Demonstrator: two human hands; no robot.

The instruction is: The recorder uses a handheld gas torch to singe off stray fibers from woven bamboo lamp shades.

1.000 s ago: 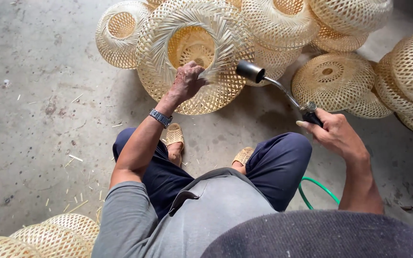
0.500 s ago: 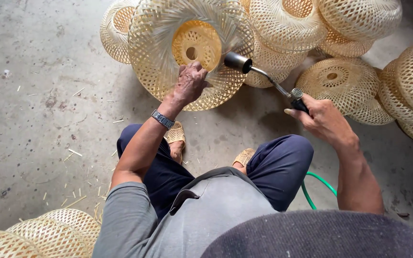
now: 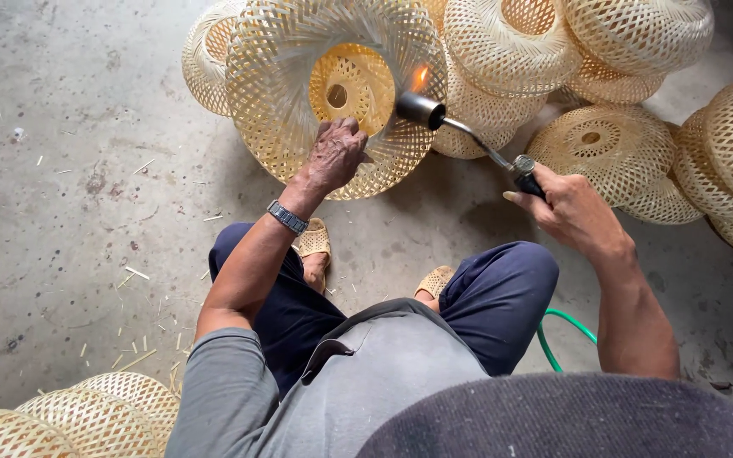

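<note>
Head view — left hand (image 3: 334, 157) grips rim of woven bamboo lampshade (image 3: 286, 85); right hand (image 3: 572, 212), at 3 o'clock, clenched round gas torch (image 3: 468, 136) — flame (image 3: 420, 78) licking shade's weave.

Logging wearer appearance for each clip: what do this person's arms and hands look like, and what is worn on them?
Both arms are bare from the elbow down. The left hand has no glove; a metal-banded wristwatch sits on its wrist, and a grey short sleeve covers the upper arm. The right hand is also ungloved, with no watch or ring visible.
</note>
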